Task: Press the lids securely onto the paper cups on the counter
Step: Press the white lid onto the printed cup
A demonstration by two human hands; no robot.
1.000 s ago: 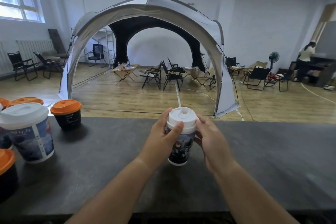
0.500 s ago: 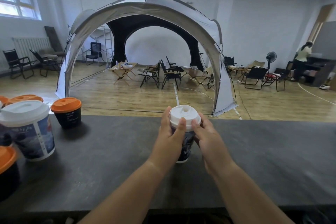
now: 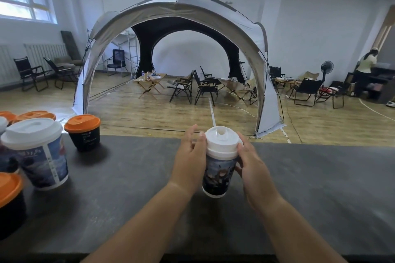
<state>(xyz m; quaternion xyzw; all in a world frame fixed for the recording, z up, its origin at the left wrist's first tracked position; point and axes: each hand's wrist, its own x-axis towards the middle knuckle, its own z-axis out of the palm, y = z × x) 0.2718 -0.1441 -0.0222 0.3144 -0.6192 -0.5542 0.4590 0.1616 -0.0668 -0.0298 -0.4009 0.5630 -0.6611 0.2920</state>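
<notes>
A printed paper cup with a white lid stands at the middle of the dark counter. My right hand grips the cup's right side, its thumb against the lid's rim. My left hand is at the cup's left side. Its fingers stretch upward, off the cup, and only the thumb touches the lid's edge. The lid looks seated level on the cup.
At the left stand a larger printed cup with a white lid, a black cup with an orange lid and another orange-lidded cup at the near corner. More orange lids lie behind them.
My left hand's fingers have come off the cup and now point upward. Both thumbs have slid from the lid's top to its rim. The cup stays in place.
</notes>
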